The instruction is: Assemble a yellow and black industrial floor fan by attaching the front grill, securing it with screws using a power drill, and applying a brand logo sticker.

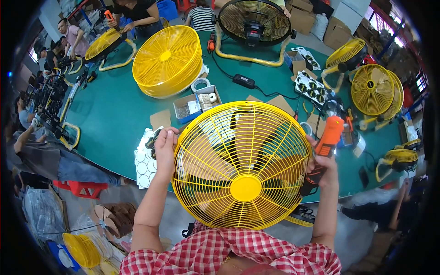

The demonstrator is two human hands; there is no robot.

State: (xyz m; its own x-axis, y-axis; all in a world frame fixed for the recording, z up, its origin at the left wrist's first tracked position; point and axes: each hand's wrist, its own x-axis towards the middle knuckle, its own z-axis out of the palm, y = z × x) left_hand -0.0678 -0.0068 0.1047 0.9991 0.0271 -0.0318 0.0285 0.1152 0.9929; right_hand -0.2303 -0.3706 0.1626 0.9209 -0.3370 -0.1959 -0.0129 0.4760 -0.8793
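A yellow wire fan guard (pixel 246 188) with a round yellow hub plate is right in front of me, over the near table edge. Brownish fan blades (pixel 250 137) show through its wires. At the guard's upper left rim my left hand (pixel 166 145) is closed in a pinch; what its fingertips hold is too small to make out. My right hand (pixel 326 166) grips an orange and black cordless screwdriver (pixel 329 136), upright beside the guard's right rim. Part of that hand's fingers is hidden behind the tool.
Stacked yellow guards (pixel 166 57) and a small parts box (pixel 195 107) with tape stand on the green table (pixel 110 137). Sheets of round stickers (pixel 145 160) lie by my left hand. A black-caged fan (pixel 253 27) stands opposite; finished-looking fans (pixel 373 89) stand right. Co-workers surround the table.
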